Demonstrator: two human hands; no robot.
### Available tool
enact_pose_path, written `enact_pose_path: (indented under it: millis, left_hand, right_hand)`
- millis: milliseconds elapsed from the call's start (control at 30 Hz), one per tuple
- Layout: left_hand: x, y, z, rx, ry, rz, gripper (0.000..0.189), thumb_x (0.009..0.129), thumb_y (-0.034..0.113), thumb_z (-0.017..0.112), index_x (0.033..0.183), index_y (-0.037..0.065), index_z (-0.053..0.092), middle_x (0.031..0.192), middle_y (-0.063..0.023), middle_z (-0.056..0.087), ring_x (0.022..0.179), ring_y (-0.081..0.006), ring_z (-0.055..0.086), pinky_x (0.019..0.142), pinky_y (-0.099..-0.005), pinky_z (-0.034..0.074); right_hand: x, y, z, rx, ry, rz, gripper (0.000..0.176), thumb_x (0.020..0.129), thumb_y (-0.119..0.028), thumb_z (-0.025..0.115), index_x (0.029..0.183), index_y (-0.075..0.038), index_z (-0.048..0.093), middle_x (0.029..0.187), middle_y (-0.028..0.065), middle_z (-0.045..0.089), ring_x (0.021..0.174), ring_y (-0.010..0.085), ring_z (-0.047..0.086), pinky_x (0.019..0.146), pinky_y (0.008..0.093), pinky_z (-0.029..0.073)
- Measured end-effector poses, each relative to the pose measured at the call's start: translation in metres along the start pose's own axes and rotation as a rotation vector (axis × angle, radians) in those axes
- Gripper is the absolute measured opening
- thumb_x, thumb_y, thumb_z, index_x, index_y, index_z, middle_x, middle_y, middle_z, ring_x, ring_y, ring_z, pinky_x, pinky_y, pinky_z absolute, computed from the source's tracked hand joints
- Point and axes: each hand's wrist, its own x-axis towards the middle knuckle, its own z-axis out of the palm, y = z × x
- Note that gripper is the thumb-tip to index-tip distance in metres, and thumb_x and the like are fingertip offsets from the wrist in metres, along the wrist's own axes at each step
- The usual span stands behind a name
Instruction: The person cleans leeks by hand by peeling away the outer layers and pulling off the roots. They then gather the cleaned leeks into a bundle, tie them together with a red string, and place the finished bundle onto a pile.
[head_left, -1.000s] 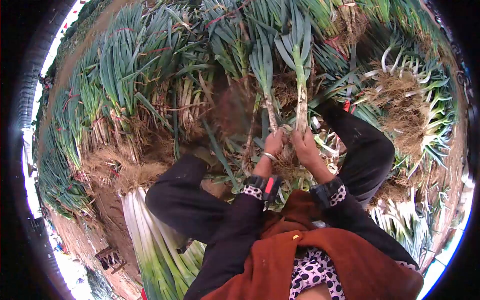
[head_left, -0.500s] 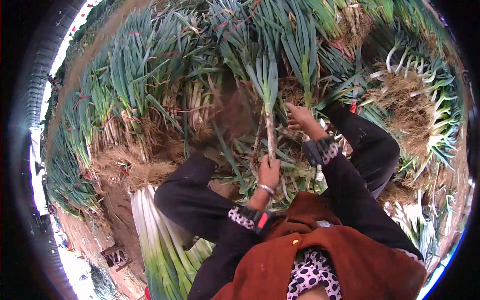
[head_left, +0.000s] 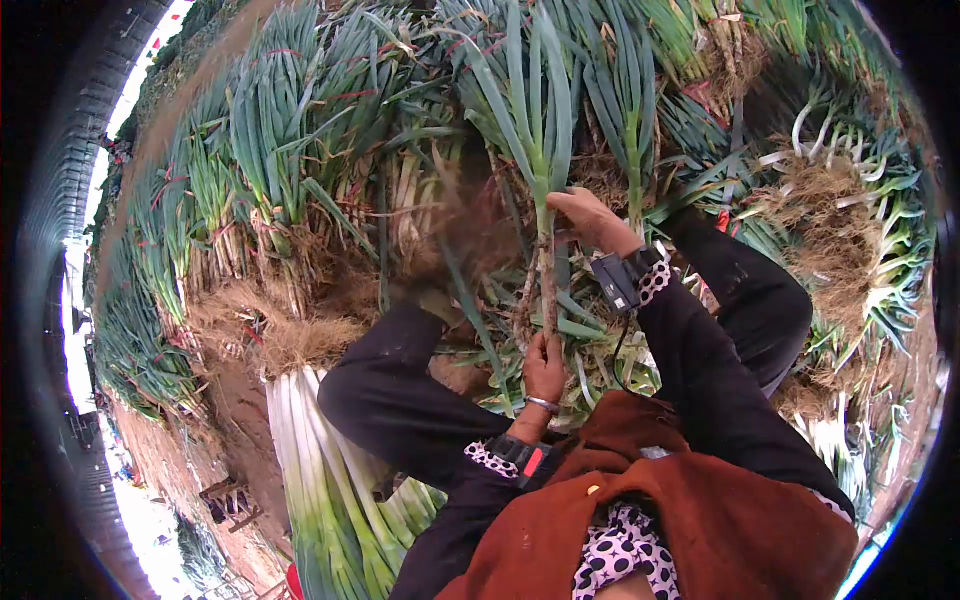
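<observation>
One long leek (head_left: 547, 262) stands roughly upright before me, its green leaves fanned out at the top and its shank still dirty and brownish. My left hand (head_left: 544, 372), with a bracelet at the wrist, is closed around the lower end of the shank. Higher up, where the leaves begin, my right hand (head_left: 597, 220) closes on the same leek; its fingertips are partly hidden behind the stem. Leafy scraps (head_left: 590, 345) lie on the ground beneath my hands. Just beyond my right hand another leek (head_left: 634, 150) stands with its leaves up.
Tied bundles of leeks (head_left: 270, 150) stand at the left and far side. Cleaned white leeks (head_left: 310, 440) lie beside my left leg. On the right, more leeks (head_left: 885, 230) are laid with their roots (head_left: 815, 220) together. My bent knees (head_left: 375, 375) flank the work area.
My right hand has moved left onto the upper shank of the leek; it was apart from it before. The left hand keeps its hold, slightly lower in view.
</observation>
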Motion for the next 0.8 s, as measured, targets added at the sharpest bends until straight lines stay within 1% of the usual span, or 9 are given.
enact_pose_path:
  millis: [233,300,433,467,500,567,633,700,800]
  left_hand:
    - [0.001,0.023,-0.018,-0.479,-0.131,-0.221,0.030,0.092,0.034,0.045,0.085,0.006,0.055,0.066,0.0018,0.045,0.047,-0.0071,0.042,0.040,-0.0234,0.033]
    - [0.003,0.037,-0.032,-1.284,-0.789,-0.524,0.040,0.092,0.039,0.038,0.107,0.005,0.054,0.060,0.0020,0.040,0.045,-0.0078,0.037,0.042,-0.0239,0.032]
    - [0.009,0.039,-0.028,-1.541,-1.227,-0.469,0.051,0.092,0.044,0.029,0.121,0.005,0.047,0.061,0.0006,0.038,0.044,-0.0109,0.036,0.043,-0.0253,0.031]
    - [0.010,0.037,-0.027,-1.535,-1.227,-0.467,0.051,0.092,0.044,0.029,0.121,0.005,0.047,0.061,0.0006,0.038,0.044,-0.0109,0.036,0.043,-0.0253,0.031]
    - [0.012,0.034,-0.026,-1.409,-1.204,-0.448,0.050,0.092,0.043,0.032,0.121,0.005,0.048,0.065,-0.0001,0.043,0.051,-0.0126,0.041,0.048,-0.0263,0.035]
    - [0.014,0.043,-0.029,-1.285,-1.166,-0.428,0.049,0.091,0.042,0.034,0.121,0.005,0.048,0.069,-0.0009,0.048,0.057,-0.0143,0.047,0.054,-0.0274,0.039]
    - [0.031,0.058,-0.030,-0.518,-0.678,-0.437,0.045,0.089,0.042,0.043,0.116,0.008,0.050,0.086,-0.0017,0.056,0.078,-0.0142,0.055,0.071,-0.0283,0.043]
    - [0.099,0.034,-0.025,-0.452,-0.516,-0.027,0.042,0.088,0.041,0.048,0.114,0.008,0.051,0.100,-0.0026,0.058,0.091,-0.0140,0.054,0.078,-0.0285,0.043]
    - [0.130,0.124,-0.046,-0.767,-0.385,-0.041,0.038,0.089,0.031,0.048,0.117,0.005,0.050,0.097,-0.0031,0.059,0.083,-0.0137,0.056,0.069,-0.0265,0.044]
  right_hand:
    - [-0.014,-0.022,0.019,0.003,0.027,-0.079,0.022,0.081,-0.019,0.051,0.094,-0.003,0.055,0.073,0.0021,0.056,0.062,0.0138,0.056,0.058,0.0293,0.049]
    - [-0.016,-0.017,0.012,0.238,-0.030,-0.049,0.017,0.082,-0.015,0.047,0.089,-0.002,0.057,0.072,0.0022,0.056,0.059,0.0127,0.055,0.054,0.0275,0.046]
    - [0.024,0.032,-0.007,0.087,-0.153,-0.392,0.020,0.083,-0.014,0.045,0.091,-0.002,0.059,0.076,0.0026,0.060,0.063,0.0117,0.057,0.055,0.0269,0.046]
    - [0.011,0.016,0.006,0.735,-0.347,-0.048,0.026,0.086,-0.019,0.047,0.103,-0.002,0.058,0.085,0.0040,0.063,0.074,0.0123,0.059,0.063,0.0258,0.047]
    - [-0.006,0.000,0.012,0.737,-0.353,-0.052,0.026,0.086,-0.019,0.047,0.103,-0.002,0.058,0.085,0.0040,0.063,0.074,0.0123,0.059,0.063,0.0258,0.047]
    - [-0.026,-0.014,0.020,0.521,-0.285,-0.087,0.033,0.087,-0.024,0.050,0.112,-0.003,0.055,0.093,0.0071,0.063,0.084,0.0151,0.059,0.071,0.0257,0.047]
    - [-0.023,-0.007,0.018,0.330,-0.260,-0.200,0.037,0.086,-0.027,0.056,0.114,-0.002,0.054,0.094,0.0057,0.062,0.085,0.0138,0.058,0.074,0.0256,0.045]
    - [-0.032,-0.010,0.022,-0.195,-0.055,-0.310,0.038,0.084,-0.023,0.061,0.113,0.001,0.055,0.091,0.0021,0.061,0.082,0.0098,0.055,0.072,0.0247,0.044]
    - [-0.053,-0.015,0.043,-0.219,-0.142,-0.401,0.038,0.082,-0.020,0.064,0.112,0.002,0.055,0.090,0.0008,0.060,0.079,0.0075,0.053,0.072,0.0240,0.044]
